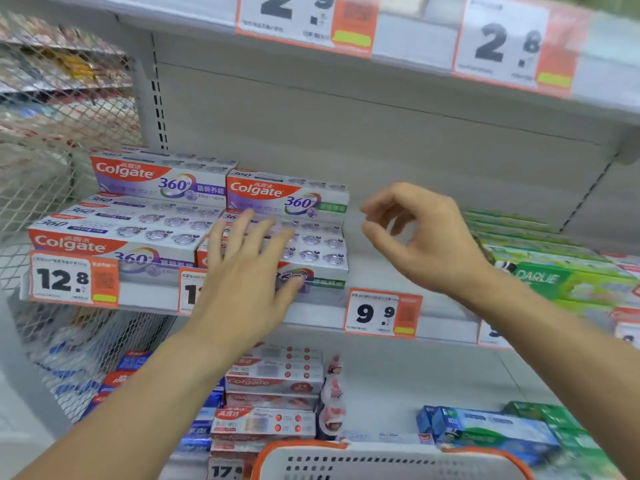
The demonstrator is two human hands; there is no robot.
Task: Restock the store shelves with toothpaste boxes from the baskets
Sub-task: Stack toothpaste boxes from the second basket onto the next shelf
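With the left hand [242, 261] spread flat over the Colgate 360 boxes [304, 244] and the right hand [420, 237] loosely curled, apparently empty, the stack should be squared flush behind the shelf edge [311, 317].

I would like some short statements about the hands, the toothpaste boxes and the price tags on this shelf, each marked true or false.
1. The left hand lies with spread fingers over the Colgate 360 boxes. True.
2. The right hand holds a toothpaste box. False: its fingers are loosely curled and hold nothing.
3. The shelf space above the 9.9 price tag is filled with boxes. False: the space between the Colgate boxes and the green Darlie boxes is bare.
4. The leftmost tag on this shelf reads 12.8. True.
5. A white basket with an orange rim shows at the bottom edge. True.
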